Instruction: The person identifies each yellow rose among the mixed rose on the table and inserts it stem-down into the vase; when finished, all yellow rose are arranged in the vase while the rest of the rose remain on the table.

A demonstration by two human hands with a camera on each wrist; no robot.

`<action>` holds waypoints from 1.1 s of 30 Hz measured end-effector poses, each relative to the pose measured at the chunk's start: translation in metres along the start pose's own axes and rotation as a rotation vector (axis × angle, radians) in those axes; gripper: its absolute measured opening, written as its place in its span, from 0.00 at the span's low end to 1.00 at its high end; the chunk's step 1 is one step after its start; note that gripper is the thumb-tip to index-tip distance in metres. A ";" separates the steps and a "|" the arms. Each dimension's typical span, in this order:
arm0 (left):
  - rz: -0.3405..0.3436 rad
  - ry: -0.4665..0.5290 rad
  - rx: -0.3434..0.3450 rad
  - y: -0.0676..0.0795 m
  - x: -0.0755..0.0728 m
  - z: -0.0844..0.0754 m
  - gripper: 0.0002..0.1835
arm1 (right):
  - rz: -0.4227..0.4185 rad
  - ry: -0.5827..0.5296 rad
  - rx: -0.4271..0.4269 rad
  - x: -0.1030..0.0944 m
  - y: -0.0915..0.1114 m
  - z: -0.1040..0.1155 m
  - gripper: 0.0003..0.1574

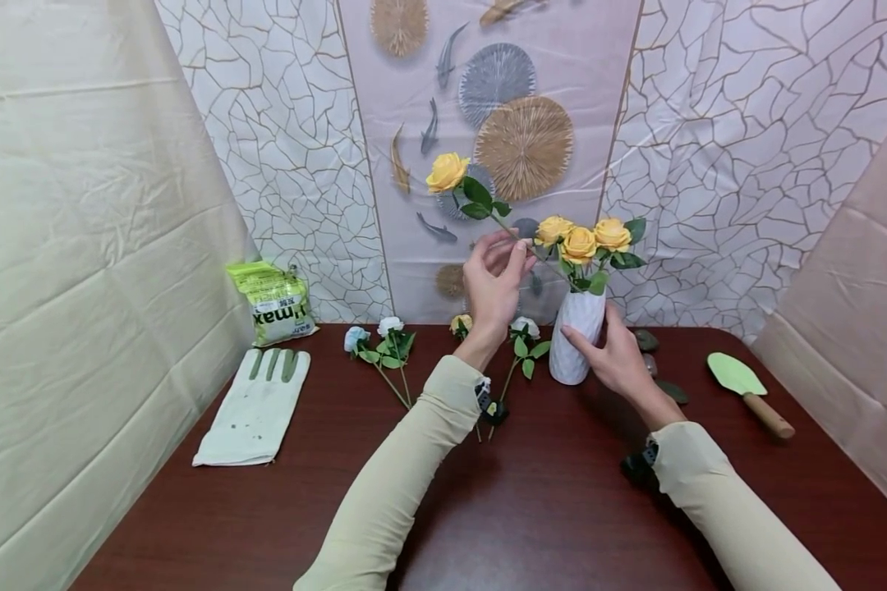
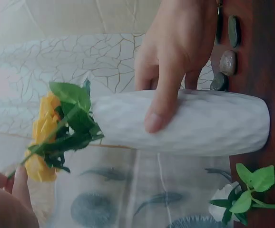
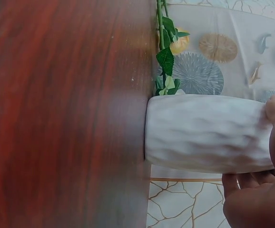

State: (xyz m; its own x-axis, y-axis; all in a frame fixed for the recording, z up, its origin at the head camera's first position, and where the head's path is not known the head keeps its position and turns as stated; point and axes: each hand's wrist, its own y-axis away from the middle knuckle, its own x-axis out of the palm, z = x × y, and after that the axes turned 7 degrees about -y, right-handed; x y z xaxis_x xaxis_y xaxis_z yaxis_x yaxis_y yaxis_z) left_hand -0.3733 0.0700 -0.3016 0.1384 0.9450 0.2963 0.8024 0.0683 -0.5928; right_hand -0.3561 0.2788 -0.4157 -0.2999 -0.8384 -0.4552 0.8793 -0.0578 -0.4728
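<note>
A white textured vase [image 1: 578, 336] stands upright on the table, slightly tilted in the head view. My right hand [image 1: 621, 357] grips its side, thumb across the front and fingers behind. Several yellow roses [image 1: 579, 245] with green leaves rise from its mouth. Up and to the left, my left hand [image 1: 497, 279] pinches the stem of another yellow rose [image 1: 448, 172] between thumb and fingers. That rose's bloom points up and left, and its stem slants down to the vase mouth, where leaves hide its end. In the left wrist view the stem [image 2: 56, 129] crosses in front of the roses.
Left of the vase lie a white rose [image 1: 525, 328], a yellow rose [image 1: 461, 325] and blue and white roses [image 1: 390, 327]. A glove [image 1: 255, 406] and a green bag [image 1: 273, 302] are at far left. Stones [image 1: 671, 391] and a trowel [image 1: 746, 390] lie right.
</note>
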 end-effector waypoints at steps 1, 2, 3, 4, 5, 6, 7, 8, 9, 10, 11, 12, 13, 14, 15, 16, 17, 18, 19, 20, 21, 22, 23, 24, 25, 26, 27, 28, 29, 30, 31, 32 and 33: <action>-0.011 -0.023 0.007 0.001 0.003 -0.002 0.17 | 0.001 -0.001 0.001 0.000 0.000 0.000 0.52; -0.018 -0.050 0.016 0.002 0.006 -0.003 0.16 | 0.002 -0.003 0.002 0.000 0.000 -0.001 0.52; -0.021 -0.077 0.027 0.003 0.009 -0.005 0.15 | 0.003 -0.003 0.002 0.000 0.000 -0.001 0.52; -0.022 -0.101 0.034 0.004 0.012 -0.006 0.15 | 0.005 -0.005 0.002 0.000 0.000 -0.001 0.52; -0.021 -0.120 0.042 0.005 0.013 -0.007 0.14 | 0.007 -0.006 0.001 0.000 0.000 -0.001 0.52; -0.026 -0.130 0.048 0.006 0.015 -0.006 0.14 | 0.009 -0.006 0.002 0.000 0.000 0.000 0.52; -0.026 -0.134 0.052 0.006 0.016 -0.005 0.14 | 0.011 -0.007 0.002 0.000 0.001 0.000 0.52; -0.026 -0.133 0.058 0.005 0.017 -0.004 0.13 | 0.013 -0.007 0.003 0.001 0.001 0.000 0.52; -0.028 -0.126 0.064 0.004 0.018 -0.001 0.13 | 0.015 -0.007 0.004 0.001 0.001 0.000 0.53; -0.032 -0.120 0.068 0.003 0.018 0.001 0.13 | 0.016 -0.007 0.005 0.001 0.001 0.000 0.53; -0.036 -0.114 0.073 0.002 0.018 0.004 0.14 | 0.014 -0.006 0.005 0.001 0.001 0.000 0.53; -0.040 -0.109 0.077 0.001 0.017 0.007 0.14 | 0.014 -0.007 0.005 0.001 0.000 -0.001 0.53; -0.040 -0.104 0.081 0.000 0.017 0.008 0.14 | 0.013 -0.007 0.005 0.001 0.000 -0.001 0.54; -0.044 -0.100 0.087 0.000 0.017 0.010 0.14 | 0.013 -0.007 0.004 0.000 0.000 -0.001 0.54; -0.048 -0.101 0.090 0.000 0.017 0.011 0.14 | 0.011 -0.007 0.004 0.000 -0.001 -0.001 0.54; -0.050 -0.105 0.092 0.000 0.017 0.012 0.14 | 0.009 -0.005 0.003 0.000 -0.001 0.000 0.54; -0.051 -0.109 0.095 0.001 0.017 0.013 0.14 | 0.008 -0.004 0.003 0.000 -0.001 0.000 0.54; -0.051 -0.113 0.098 0.001 0.018 0.014 0.14 | 0.009 -0.004 0.003 -0.001 -0.001 0.000 0.54; -0.050 -0.123 0.101 0.002 0.018 0.015 0.13 | 0.007 -0.003 0.002 -0.001 -0.001 0.000 0.54; -0.045 -0.140 0.108 0.003 0.018 0.016 0.13 | 0.006 -0.002 0.001 -0.001 -0.001 0.001 0.54; -0.038 -0.162 0.110 0.005 0.018 0.017 0.13 | 0.005 -0.002 -0.001 -0.001 -0.001 0.001 0.54; -0.033 -0.190 0.109 0.006 0.018 0.018 0.13 | 0.004 -0.003 -0.003 -0.001 -0.001 0.001 0.54; -0.027 -0.218 0.106 0.008 0.018 0.019 0.13 | 0.005 -0.005 -0.004 -0.001 -0.001 0.001 0.54; -0.022 -0.250 0.100 0.010 0.018 0.020 0.13 | 0.006 -0.007 -0.004 -0.001 -0.001 0.001 0.54; -0.020 -0.289 0.091 0.011 0.018 0.021 0.13 | 0.007 -0.009 -0.005 -0.001 -0.001 0.001 0.54; -0.012 -0.306 0.080 0.013 0.018 0.022 0.13 | 0.010 -0.011 -0.004 -0.001 -0.001 0.001 0.54; -0.009 -0.328 0.068 0.015 0.018 0.023 0.13 | 0.011 -0.011 -0.003 -0.001 -0.001 0.001 0.54; -0.007 -0.351 0.057 0.017 0.018 0.024 0.13 | 0.012 -0.011 -0.001 -0.001 -0.001 0.001 0.54; 0.001 -0.367 0.048 0.018 0.018 0.026 0.14 | 0.013 -0.011 0.001 -0.001 -0.001 0.001 0.54; 0.005 -0.390 0.044 0.020 0.019 0.027 0.14 | 0.013 -0.011 0.001 -0.001 -0.001 0.001 0.54; 0.010 -0.400 0.039 0.021 0.019 0.029 0.14 | 0.014 -0.010 0.001 -0.001 -0.001 0.001 0.54; 0.016 -0.405 0.035 0.023 0.019 0.030 0.15 | 0.015 -0.010 0.002 -0.001 -0.001 0.001 0.54; 0.013 -0.433 0.035 0.024 0.020 0.032 0.14 | 0.016 -0.010 0.002 -0.001 -0.001 0.001 0.54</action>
State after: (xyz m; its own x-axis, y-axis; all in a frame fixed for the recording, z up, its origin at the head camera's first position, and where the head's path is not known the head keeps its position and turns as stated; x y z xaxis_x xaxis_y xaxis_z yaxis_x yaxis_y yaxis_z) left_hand -0.3698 0.1005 -0.3337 -0.1140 0.9923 -0.0483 0.7809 0.0595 -0.6218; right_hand -0.3562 0.2788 -0.4145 -0.2824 -0.8445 -0.4551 0.8848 -0.0459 -0.4638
